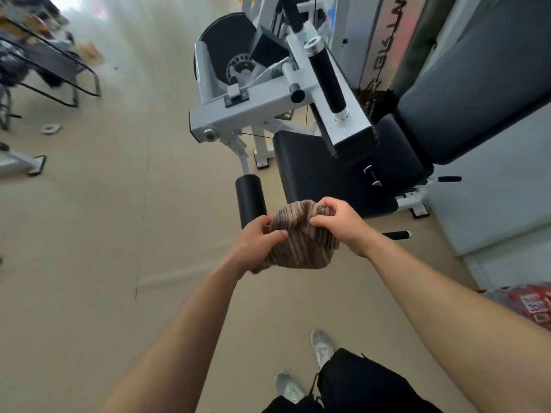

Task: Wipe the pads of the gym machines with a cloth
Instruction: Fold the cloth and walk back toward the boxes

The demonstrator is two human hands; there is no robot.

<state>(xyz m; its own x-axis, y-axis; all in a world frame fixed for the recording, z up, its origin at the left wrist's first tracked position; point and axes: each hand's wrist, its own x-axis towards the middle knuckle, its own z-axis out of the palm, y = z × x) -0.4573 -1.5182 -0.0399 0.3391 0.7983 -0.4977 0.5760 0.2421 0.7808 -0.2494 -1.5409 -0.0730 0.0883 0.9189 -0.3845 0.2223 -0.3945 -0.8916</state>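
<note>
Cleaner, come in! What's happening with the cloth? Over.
Left hand, right hand both grip cloth. Bunched up, near roller pad. Nothing in the way.

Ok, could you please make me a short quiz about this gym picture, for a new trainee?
1. True or false: the striped cloth is bunched up, not spread flat.
2. Of the left hand and the right hand, which grips the cloth? A) left only B) right only C) both
3. What colour is the roller pad just beyond the left hand?
Key: 1 true; 2 C; 3 black.
</note>
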